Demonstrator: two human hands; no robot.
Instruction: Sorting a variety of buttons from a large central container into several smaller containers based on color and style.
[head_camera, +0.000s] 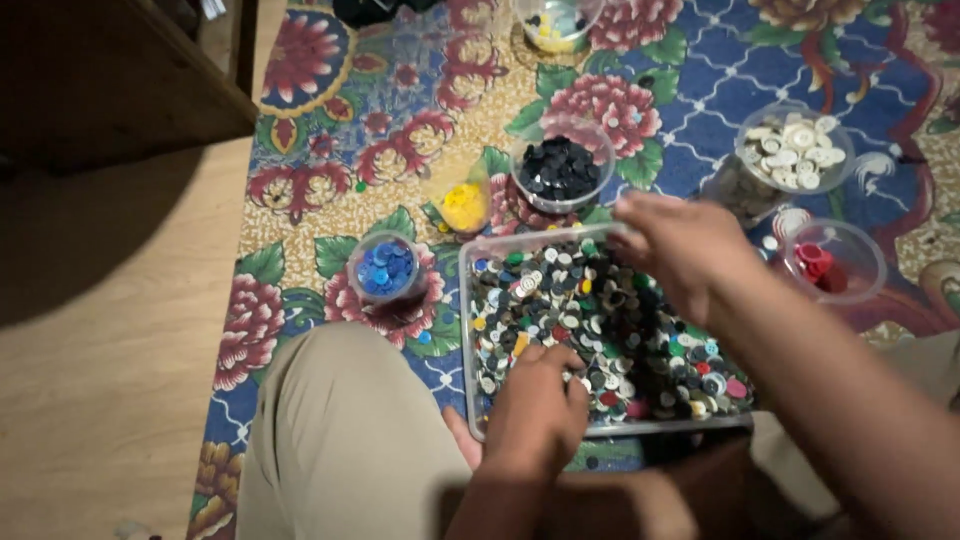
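We are sorting mixed buttons (600, 330) in the clear tray (466, 330); left hand (535, 415) is curled into the pile, right hand (680, 245) is hovering, grips unclear; side cups (562, 170) are partly filled, tray mostly full

Both arms bare to the frame edge, no sleeves showing. Left hand (535, 415): no ring, no watch, no band behind the fingers. Right hand (680, 245): motion-blurred, fingers smeared, nothing worn that can be made out; wrist behind them bare. Khaki-beige trousers (345, 440) left of the left fingers, plain cloth, a few soft folds.
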